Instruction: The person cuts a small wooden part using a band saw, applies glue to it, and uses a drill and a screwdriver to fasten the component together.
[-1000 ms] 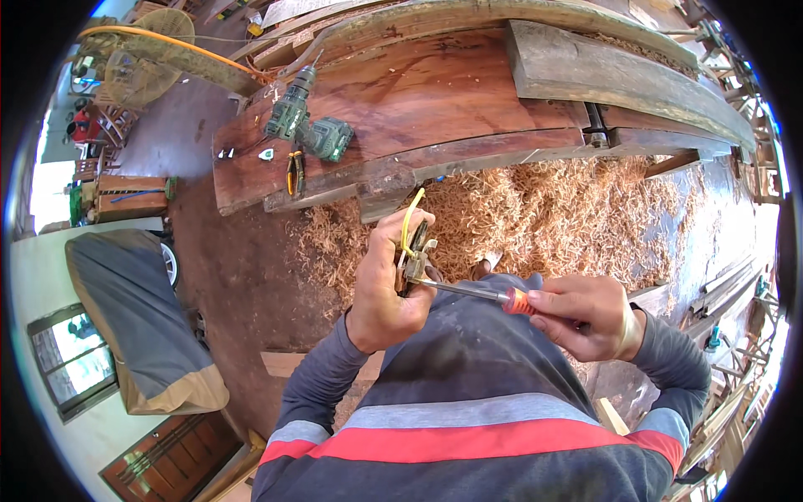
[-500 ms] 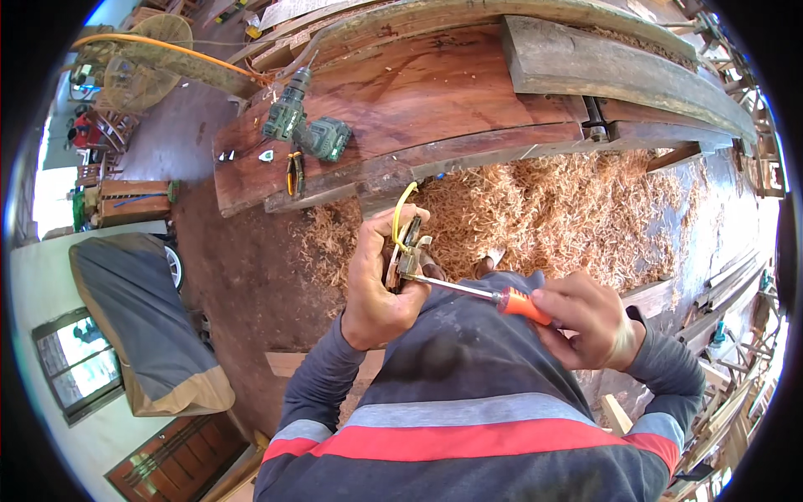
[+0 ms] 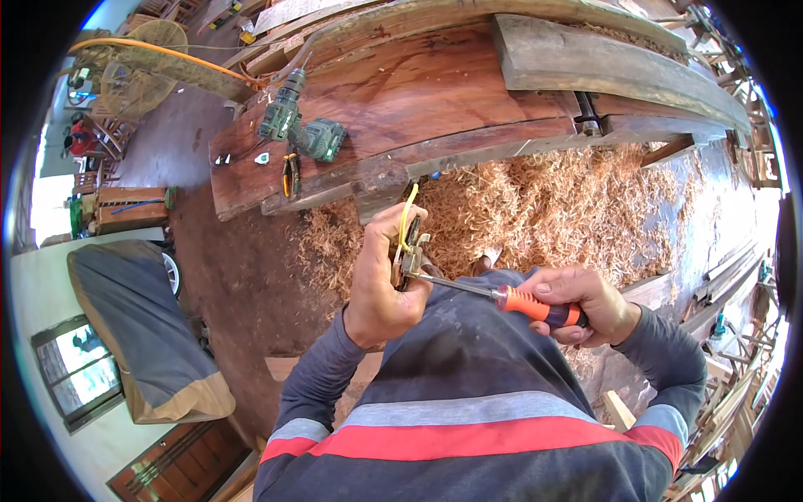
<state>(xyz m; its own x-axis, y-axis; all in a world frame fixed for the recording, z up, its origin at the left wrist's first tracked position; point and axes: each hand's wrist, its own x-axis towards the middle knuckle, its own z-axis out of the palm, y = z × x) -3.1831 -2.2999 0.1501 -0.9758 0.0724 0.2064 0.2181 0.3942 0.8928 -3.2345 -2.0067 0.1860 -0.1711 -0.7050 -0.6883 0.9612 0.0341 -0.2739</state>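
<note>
My left hand (image 3: 383, 289) is closed round a small electrical fitting (image 3: 410, 258) with metal parts, held in front of my body. A yellow wire (image 3: 407, 216) curves up from it past my fingers; much of the fitting is hidden by the hand. In my right hand (image 3: 585, 308) is a screwdriver with an orange and black handle (image 3: 535, 306), gripped between thumb and fingers. Its metal shaft points left, and the tip meets the fitting's lower right side.
Ahead stands a reddish wooden bench (image 3: 401, 92) carrying a green cordless drill (image 3: 288, 117), pliers (image 3: 291, 174) and a thick grey plank (image 3: 619, 63). Wood shavings (image 3: 552, 209) cover the floor below. A covered vehicle (image 3: 146, 326) is at left; timber (image 3: 732, 402) lies at right.
My right hand has shifted its hold on the screwdriver, and more of the handle, including its dark end, now shows. The tip stays at the fitting, and my left hand keeps its grip.
</note>
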